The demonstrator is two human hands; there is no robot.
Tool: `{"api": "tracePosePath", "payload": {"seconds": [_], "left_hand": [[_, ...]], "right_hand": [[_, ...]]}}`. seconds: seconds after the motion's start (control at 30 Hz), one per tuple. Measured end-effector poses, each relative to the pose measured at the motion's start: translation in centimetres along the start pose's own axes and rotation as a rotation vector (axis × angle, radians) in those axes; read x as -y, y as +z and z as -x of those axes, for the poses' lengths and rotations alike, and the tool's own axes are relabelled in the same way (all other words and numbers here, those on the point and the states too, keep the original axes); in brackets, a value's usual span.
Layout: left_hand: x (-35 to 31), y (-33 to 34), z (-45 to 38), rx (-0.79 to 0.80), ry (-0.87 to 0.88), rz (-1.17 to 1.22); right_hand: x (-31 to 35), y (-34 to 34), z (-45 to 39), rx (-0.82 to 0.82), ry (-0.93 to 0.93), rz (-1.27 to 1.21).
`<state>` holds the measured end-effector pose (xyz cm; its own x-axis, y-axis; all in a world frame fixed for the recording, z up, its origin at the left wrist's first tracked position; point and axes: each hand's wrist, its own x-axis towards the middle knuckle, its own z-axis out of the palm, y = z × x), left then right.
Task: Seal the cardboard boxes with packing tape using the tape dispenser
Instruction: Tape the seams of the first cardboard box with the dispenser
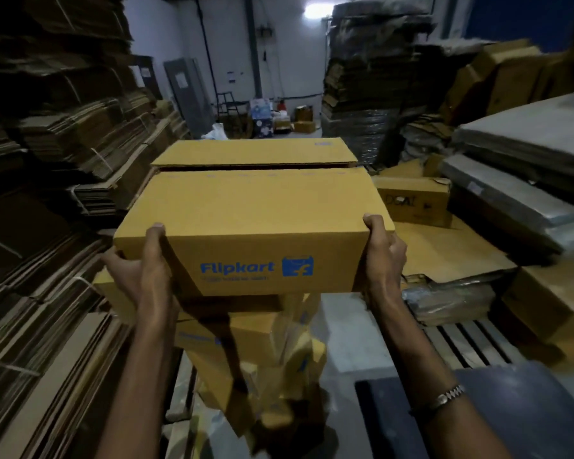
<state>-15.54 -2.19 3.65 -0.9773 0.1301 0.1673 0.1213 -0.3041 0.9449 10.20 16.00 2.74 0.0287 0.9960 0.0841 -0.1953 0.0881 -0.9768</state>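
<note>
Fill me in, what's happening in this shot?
A person holds a yellow Flipkart box up with both hands, left hand and right hand gripping its near corners, thumbs over the top edge. Its top flaps are closed, with no tape visible on the seam. More yellow boxes are stacked below. No tape dispenser is in view.

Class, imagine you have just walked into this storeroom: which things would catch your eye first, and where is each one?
First, the yellow Flipkart box at the centre, gripped at its near corners by the left hand and the right hand, its top flaps closed with a seam showing across it. Next, the tall stacks of flattened cardboard along the left wall. Then the bright ceiling light at the far end.
</note>
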Motion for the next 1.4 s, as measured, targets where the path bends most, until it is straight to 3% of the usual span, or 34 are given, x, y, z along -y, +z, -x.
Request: {"api": "tracePosePath", "payload": {"seconds": [0.17,0.4,0.67,0.87,1.03,1.13,1.27,1.4], "left_hand": [[-1.0,2.0,9.6,0.127,0.042,-0.008],[2.8,4.1,23.0,0.427,-0.082,-0.011],[12.1,5.3,35.7,0.734,-0.312,-0.300],[17.4,4.3,42.9,0.891,-0.389,-0.363],[23.0,3.4,44.3,1.238,-0.362,-0.342],[28.9,3.2,43.8,1.424,-0.334,-0.536],[35.0,2.8,42.4,1.553,-0.378,-0.685],[34.8,5.9,41.8,1.787,-0.033,-0.803]], "right_hand": [[0.5,-11.2,4.1,-0.285,-0.025,-0.108],[0.3,-28.0,11.2,-0.634,-0.057,-0.097],[-6.9,-42.3,21.0,-1.012,0.138,-0.065],[-12.9,-47.2,27.8,-1.148,0.306,-0.031],[-17.0,-48.7,31.5,-1.254,0.427,-0.049],[-19.6,-48.6,32.8,-1.266,0.483,-0.011],[-23.8,-47.9,34.6,-1.254,0.561,0.111],[-24.6,-46.4,34.7,-1.359,0.533,0.198]]}}
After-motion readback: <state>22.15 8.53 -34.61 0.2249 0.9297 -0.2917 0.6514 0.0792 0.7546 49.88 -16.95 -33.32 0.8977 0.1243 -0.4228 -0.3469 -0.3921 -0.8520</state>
